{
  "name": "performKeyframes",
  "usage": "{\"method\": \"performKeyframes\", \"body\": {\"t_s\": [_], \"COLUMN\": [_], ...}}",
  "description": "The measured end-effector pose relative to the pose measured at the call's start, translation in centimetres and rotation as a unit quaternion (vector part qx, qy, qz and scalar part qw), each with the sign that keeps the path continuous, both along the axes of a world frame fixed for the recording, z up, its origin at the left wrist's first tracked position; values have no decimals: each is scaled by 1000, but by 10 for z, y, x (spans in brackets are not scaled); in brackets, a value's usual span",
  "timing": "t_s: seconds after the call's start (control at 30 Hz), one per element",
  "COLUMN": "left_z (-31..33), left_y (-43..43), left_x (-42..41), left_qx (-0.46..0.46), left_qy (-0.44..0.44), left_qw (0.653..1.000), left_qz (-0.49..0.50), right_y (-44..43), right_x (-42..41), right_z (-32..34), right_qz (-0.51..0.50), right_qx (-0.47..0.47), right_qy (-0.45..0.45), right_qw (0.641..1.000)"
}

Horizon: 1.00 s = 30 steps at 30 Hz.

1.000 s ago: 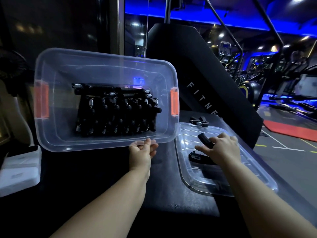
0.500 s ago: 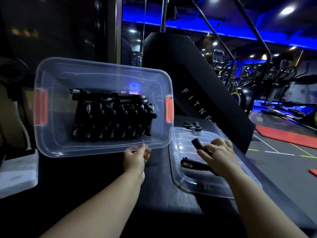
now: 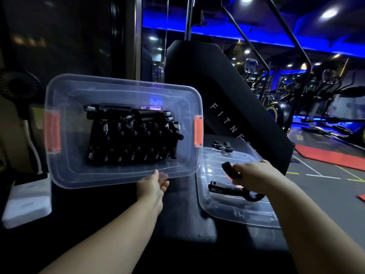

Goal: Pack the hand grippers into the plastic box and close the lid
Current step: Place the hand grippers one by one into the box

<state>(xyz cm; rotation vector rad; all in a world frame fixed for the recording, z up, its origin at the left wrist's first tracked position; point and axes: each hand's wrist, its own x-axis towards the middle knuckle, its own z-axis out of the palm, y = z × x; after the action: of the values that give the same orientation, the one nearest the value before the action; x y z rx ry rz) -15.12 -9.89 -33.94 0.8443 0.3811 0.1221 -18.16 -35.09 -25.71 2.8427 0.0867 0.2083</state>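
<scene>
Little has moved since half a second ago — the fingers (image 3: 240, 171) of the right hand (image 3: 254, 178) are still curled round one hand gripper (image 3: 219, 189) over the lid (image 3: 237, 212). The left hand (image 3: 153, 184), fingers fairly straight, props the box (image 3: 122, 178) tilted by its near rim. I would lift the gripper clear, then lay it flat beside the packed grippers (image 3: 134, 135) — not on top, so the lid can shut.
</scene>
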Motion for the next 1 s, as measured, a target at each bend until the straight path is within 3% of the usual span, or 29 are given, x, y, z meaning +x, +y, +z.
{"method": "performKeyframes", "body": {"t_s": [0.17, 0.57, 0.77, 1.0], "left_z": [1, 11, 17, 19], "left_y": [4, 17, 41, 62], "left_x": [-3, -6, -4, 1], "left_qx": [-22, -15, 21, 18], "left_qy": [15, -4, -85, -152], "left_qw": [1000, 1000, 995, 988], "left_qz": [-3, -4, 47, -8], "right_y": [21, 44, 74, 116], "right_x": [-7, 2, -6, 15], "right_z": [8, 17, 50, 82], "right_qz": [18, 16, 101, 179], "right_qx": [49, 28, 85, 139], "right_qy": [-26, 126, 31, -106], "right_qw": [998, 992, 991, 968]}}
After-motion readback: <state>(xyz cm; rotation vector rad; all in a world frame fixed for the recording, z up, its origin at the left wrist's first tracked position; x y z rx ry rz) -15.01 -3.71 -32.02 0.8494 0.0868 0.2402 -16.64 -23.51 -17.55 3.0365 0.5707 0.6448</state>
